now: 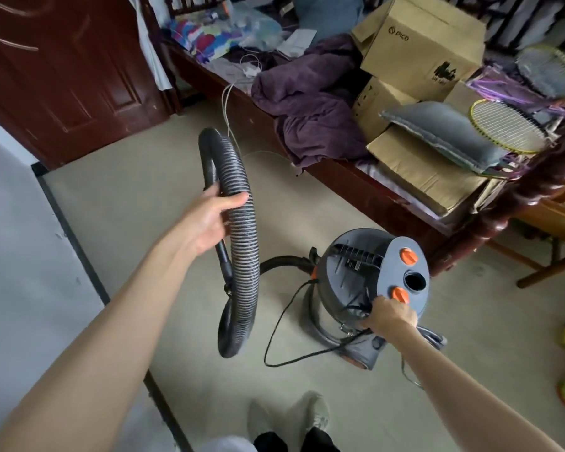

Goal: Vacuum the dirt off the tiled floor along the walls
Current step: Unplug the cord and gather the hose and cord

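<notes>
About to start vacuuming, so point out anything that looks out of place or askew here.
The vacuum is tipped over toward the bed, with the right hand gripping its rim. The hose is looped up off the floor in the left hand, not laid out for use. The power cord trails loose across the tiles.

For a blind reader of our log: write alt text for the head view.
A person's left hand grips a looped black ribbed hose while the right hand holds the top of a grey canister vacuum on a pale floor. Behind stands a bed piled with cardboard boxes and purple cloth.
</notes>
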The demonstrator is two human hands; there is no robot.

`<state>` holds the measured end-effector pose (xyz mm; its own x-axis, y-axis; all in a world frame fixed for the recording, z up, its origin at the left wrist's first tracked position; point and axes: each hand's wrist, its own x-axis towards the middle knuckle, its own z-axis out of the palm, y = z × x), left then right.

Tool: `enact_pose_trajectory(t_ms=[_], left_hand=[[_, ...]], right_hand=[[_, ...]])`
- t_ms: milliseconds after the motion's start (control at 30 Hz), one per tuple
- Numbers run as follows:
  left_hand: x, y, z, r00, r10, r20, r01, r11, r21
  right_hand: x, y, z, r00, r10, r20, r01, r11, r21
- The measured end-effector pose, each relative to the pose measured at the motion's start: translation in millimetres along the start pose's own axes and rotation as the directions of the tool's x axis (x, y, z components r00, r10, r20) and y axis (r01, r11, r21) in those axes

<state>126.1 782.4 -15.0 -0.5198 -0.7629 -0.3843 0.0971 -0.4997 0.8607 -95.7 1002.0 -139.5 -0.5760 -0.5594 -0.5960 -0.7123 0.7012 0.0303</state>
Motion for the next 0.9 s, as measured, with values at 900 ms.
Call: enact_pose_trajectory(t_ms=[900], left_hand=[[79.1,-80.3,89.1,0.999,0.022,0.032,-0.037,0.795,0.605]], right_hand=[[115.0,81.9,-41.5,0.917,-0.019,-0.398,0.15,0.942,0.301]])
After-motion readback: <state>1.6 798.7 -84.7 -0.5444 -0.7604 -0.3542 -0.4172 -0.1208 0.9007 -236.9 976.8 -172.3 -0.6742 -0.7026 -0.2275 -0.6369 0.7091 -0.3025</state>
